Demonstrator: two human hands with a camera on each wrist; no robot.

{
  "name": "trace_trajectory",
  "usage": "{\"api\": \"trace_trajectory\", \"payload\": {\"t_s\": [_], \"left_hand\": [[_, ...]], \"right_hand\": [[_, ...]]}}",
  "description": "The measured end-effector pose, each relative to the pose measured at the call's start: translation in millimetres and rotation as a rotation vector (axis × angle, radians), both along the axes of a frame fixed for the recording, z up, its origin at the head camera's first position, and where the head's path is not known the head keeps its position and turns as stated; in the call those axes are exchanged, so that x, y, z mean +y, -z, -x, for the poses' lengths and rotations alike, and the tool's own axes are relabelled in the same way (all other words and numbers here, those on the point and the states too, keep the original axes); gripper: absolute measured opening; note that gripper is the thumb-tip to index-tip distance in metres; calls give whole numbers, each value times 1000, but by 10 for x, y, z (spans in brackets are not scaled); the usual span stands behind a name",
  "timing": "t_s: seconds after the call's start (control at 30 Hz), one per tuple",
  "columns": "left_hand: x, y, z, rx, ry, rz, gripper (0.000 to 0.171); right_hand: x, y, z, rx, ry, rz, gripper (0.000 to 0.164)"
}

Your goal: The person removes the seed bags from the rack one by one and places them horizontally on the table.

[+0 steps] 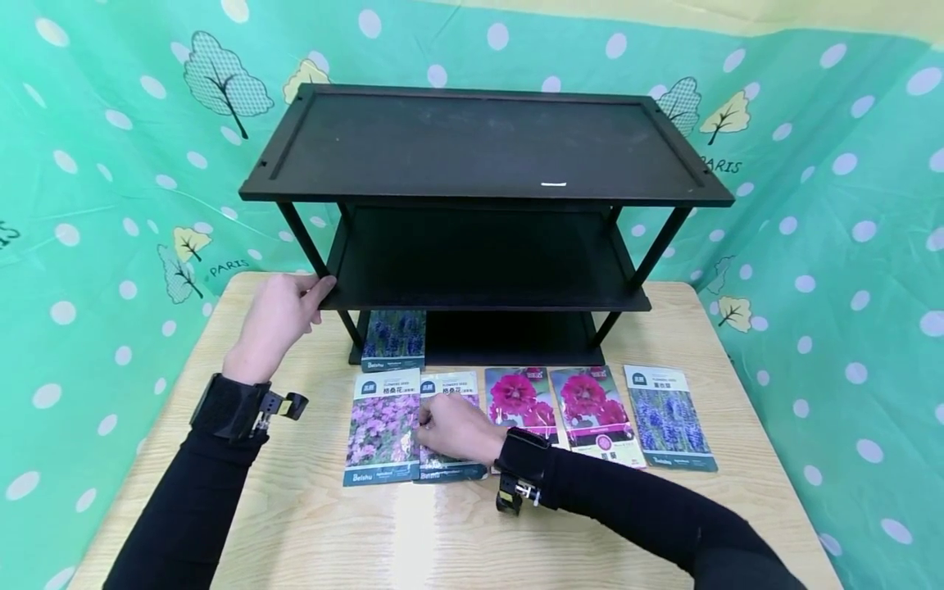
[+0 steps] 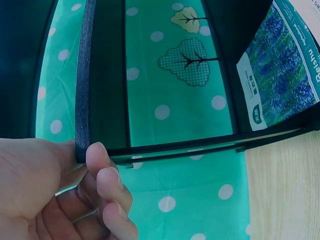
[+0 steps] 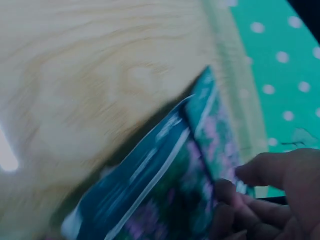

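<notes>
My left hand (image 1: 283,311) grips the left front corner of the middle shelf (image 1: 487,262) of a black three-tier rack, thumb on top and fingers curled below. In the left wrist view the fingertips (image 2: 110,182) wrap the shelf's corner. My right hand (image 1: 457,428) pinches the left edge of a pink-flower seed packet (image 1: 453,381) on the table, its fingers covering the packet's middle. A matching seed packet (image 1: 382,430) lies directly to its left, their edges meeting under the fingers (image 3: 260,170). A blue-flower seed packet (image 1: 394,340) stands on the bottom shelf's left end.
Right of my right hand lie two magenta-flower packets (image 1: 516,401) (image 1: 597,414) and a blue-flower packet (image 1: 669,418). The rack's top shelf (image 1: 479,139) overhangs the lower ones. Behind the wooden table (image 1: 310,524) hangs a green dotted curtain (image 1: 96,270).
</notes>
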State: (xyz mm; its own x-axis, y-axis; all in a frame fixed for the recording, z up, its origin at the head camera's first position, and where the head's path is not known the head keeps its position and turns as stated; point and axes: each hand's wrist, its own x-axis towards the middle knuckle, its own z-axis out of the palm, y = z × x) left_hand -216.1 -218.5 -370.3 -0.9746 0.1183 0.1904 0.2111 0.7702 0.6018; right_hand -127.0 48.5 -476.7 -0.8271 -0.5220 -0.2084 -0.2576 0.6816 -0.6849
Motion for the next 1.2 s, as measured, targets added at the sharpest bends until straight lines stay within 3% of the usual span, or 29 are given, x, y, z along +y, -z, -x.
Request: {"api": "trace_trajectory", "payload": {"t_s": [0.2, 0.43, 0.53, 0.63, 0.97, 1.2], "left_hand": [[-10, 7, 4, -4, 4, -2, 56], [-24, -19, -25, 1, 4, 4, 55], [-27, -27, -23, -2, 9, 10, 54], [-27, -29, -10, -15, 16, 12, 54], [-46, -48, -43, -41, 5, 36, 57], [15, -60, -29, -19, 3, 57, 56]], "right_hand": [[46, 42, 131, 160, -86, -101, 24], [-29, 4, 359, 242, 11, -131, 32], [-52, 1, 473, 262, 72, -149, 23], [-61, 18, 576, 262, 143, -159, 13], [-146, -8, 792, 176, 237, -137, 42], [-177, 3, 908, 115, 303, -213, 39]]}}
